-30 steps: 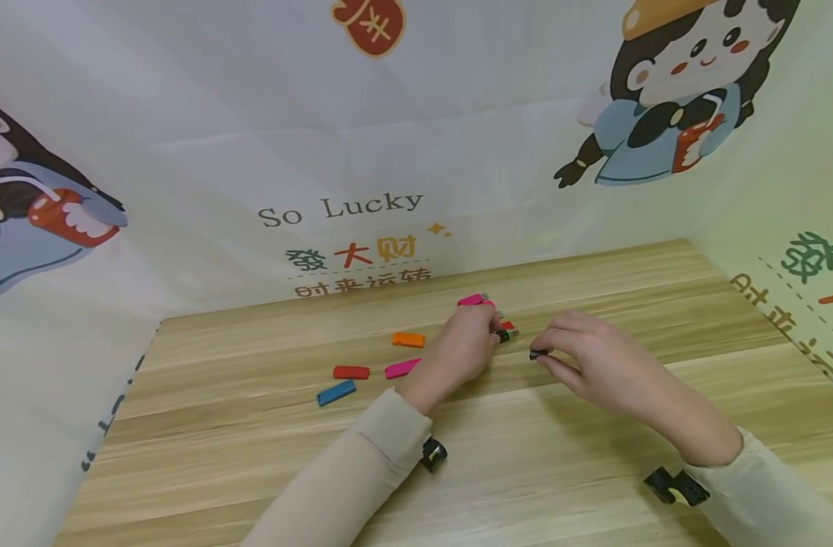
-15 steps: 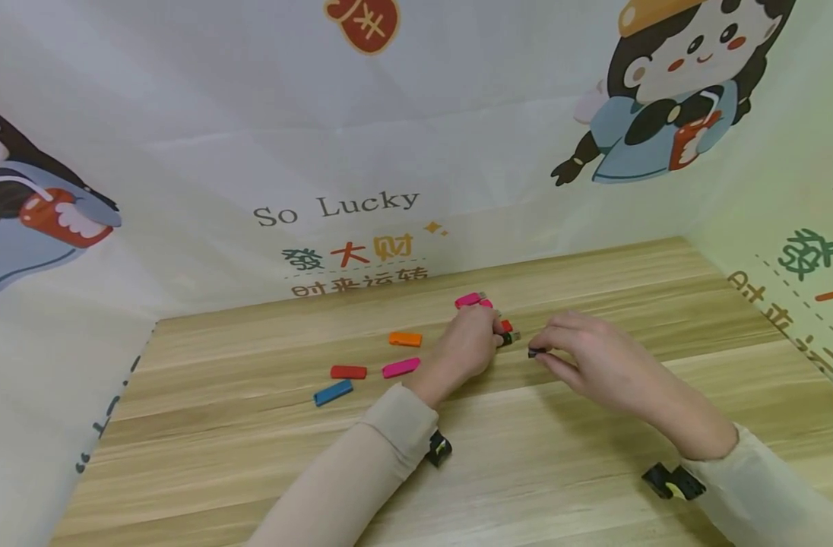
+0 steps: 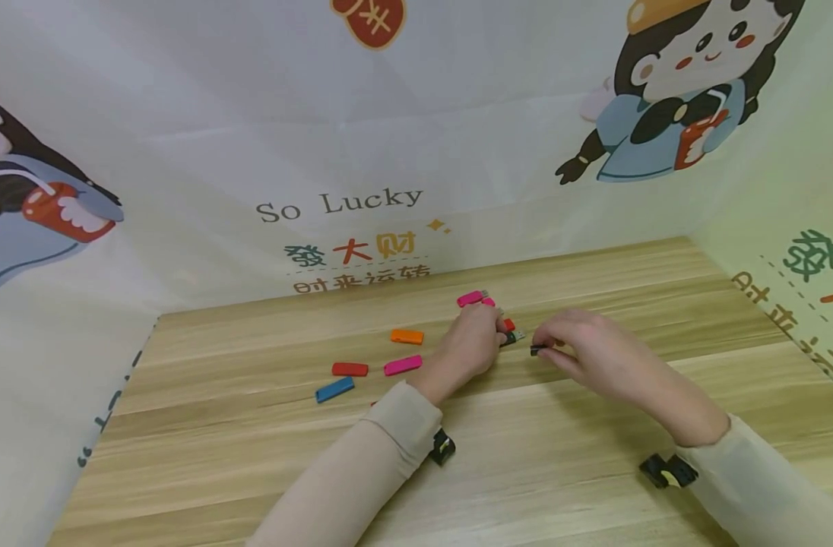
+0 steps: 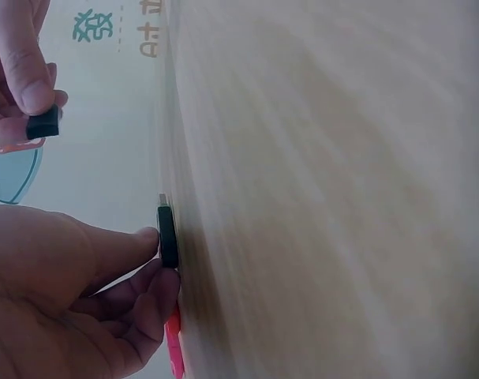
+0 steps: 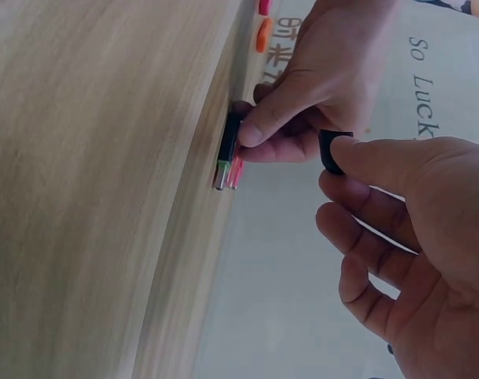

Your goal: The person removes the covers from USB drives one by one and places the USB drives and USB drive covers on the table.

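Observation:
My left hand (image 3: 466, 343) pinches a black USB flash drive (image 4: 168, 237) between thumb and fingers, low over the wooden table. Its bare metal plug points right in the head view. Beside it, partly hidden by this hand, are a red drive (image 3: 509, 324) and pink drives (image 3: 470, 298) with their plugs showing. To the right, my right hand (image 3: 597, 351) holds a small black cap (image 5: 331, 150) between thumb and index finger, apart from the drive and above the table. The other fingers of the right hand are loosely bent.
Left of the hands lie caps: an orange one (image 3: 406, 336), a pink one (image 3: 403, 365), a red one (image 3: 349, 369) and a blue one (image 3: 335, 390). A bit of red shows at the left sleeve's edge. A printed cloth (image 3: 204, 190) walls the table's back and sides.
The left forearm has shifted slightly right, and the black drive's plug has moved a little right with the hand. The right hand keeps its hold on the cap, nearly still.

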The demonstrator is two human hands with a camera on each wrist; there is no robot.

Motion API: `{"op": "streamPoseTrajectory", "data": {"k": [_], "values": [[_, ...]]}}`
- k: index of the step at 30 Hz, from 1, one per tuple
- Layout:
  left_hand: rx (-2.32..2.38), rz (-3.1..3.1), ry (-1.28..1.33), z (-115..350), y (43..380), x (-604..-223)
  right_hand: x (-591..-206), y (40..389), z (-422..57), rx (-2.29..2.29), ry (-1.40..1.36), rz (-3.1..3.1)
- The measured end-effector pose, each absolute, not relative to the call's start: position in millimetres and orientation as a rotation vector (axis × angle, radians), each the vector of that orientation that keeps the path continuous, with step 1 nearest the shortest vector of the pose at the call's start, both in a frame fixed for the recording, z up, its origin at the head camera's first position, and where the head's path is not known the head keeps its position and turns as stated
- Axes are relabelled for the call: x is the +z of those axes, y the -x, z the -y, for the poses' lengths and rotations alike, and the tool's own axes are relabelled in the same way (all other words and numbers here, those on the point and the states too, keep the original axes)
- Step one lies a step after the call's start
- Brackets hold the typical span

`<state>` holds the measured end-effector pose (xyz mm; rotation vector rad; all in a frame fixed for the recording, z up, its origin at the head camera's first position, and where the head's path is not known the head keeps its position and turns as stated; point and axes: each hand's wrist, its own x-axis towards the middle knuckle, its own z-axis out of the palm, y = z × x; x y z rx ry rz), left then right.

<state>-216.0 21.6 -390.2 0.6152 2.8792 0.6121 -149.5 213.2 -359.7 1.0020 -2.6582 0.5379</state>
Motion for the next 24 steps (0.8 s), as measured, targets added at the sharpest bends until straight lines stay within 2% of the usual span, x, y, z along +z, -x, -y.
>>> {"op": "streamPoseTrajectory", "data": {"k": [9, 24], "values": [[0.685, -2.879, -0.615, -16.1, 210.4, -386.2, -364.8, 161.0, -214.1, 0.534, -1.011, 2.713], [0.656, -3.062, -0.703, 21.6, 181.0, -373.4, -376.6, 186.7, -206.8, 0.472, -1.051, 2.846]]}}
